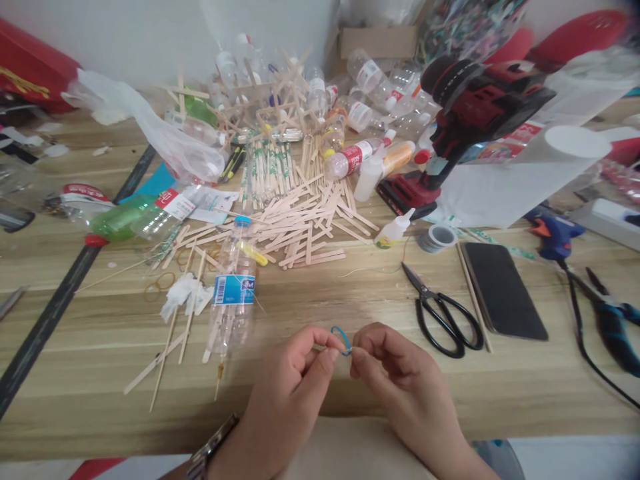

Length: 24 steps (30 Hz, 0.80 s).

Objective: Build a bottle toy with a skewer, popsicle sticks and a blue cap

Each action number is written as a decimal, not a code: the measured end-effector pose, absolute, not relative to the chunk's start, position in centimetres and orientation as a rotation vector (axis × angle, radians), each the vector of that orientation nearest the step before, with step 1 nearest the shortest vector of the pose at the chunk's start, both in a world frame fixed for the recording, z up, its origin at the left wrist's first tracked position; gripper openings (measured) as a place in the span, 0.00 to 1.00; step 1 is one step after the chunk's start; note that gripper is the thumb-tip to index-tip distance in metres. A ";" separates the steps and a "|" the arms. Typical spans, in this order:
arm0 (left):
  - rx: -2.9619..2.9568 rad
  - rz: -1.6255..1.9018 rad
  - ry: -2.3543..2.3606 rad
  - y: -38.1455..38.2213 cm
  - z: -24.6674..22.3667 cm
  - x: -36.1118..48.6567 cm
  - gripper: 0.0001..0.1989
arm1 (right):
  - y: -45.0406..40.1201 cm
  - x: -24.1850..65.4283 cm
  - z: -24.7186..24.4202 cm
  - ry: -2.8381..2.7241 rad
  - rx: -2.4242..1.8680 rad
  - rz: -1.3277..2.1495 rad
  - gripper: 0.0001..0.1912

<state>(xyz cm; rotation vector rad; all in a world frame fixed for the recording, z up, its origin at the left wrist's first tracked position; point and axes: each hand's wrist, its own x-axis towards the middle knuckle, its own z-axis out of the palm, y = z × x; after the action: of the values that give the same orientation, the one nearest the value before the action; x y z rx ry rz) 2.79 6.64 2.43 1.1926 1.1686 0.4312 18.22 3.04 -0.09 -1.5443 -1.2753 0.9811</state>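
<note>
Near the front edge of the table, a thin blue loop (342, 339) is pinched between both hands. My left hand (300, 380) has thumb and forefinger pressed together on its left side. On the other side, my right hand (400, 380) pinches the loop's lower right part, where a pale thread-like piece shows. To the left stands or lies a clear bottle (235, 327) with a blue label and blue cap, with sticks along it. Black-handled scissors (445, 320) lie to the right of my right hand.
Wooden sticks (300, 227) are heaped mid-table, with plastic bottles (355, 157) behind. A red and black drill (450, 127) stands at the back right. A phone (503, 290), glue gun (555, 233) and pliers (617, 327) lie right; tissue (185, 293) and skewers lie left.
</note>
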 end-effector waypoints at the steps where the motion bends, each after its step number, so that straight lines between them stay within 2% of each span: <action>1: 1.193 0.432 1.166 6.6 2.4 2.8 0.13 | 3.0 18.2 -0.1 -1.275 -1.545 0.981 0.11; 8: 1.203 0.426 1.179 6.7 2.4 2.9 0.11 | 3.2 18.3 -0.2 -1.292 -1.547 0.968 0.12; 12: 1.397 0.421 1.202 6.7 2.2 2.8 0.11 | 3.4 18.4 -0.2 -1.292 -1.570 0.946 0.12; 16: 2.085 0.426 1.095 7.2 1.9 2.4 0.11 | 3.8 18.7 -0.3 -1.370 -1.647 0.951 0.11; 20: 3.000 0.356 0.642 8.3 1.7 2.1 0.10 | 4.4 19.1 -1.2 -1.537 -1.714 0.969 0.09; 24: 3.259 0.350 0.454 9.1 0.9 2.1 0.10 | 4.6 19.4 -2.7 -1.643 -1.746 0.933 0.08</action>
<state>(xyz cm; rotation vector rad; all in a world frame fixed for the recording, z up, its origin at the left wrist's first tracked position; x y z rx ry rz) 2.08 9.11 0.91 3.2586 0.4538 0.3500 19.42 4.58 -2.73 -1.7457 -1.6431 0.9334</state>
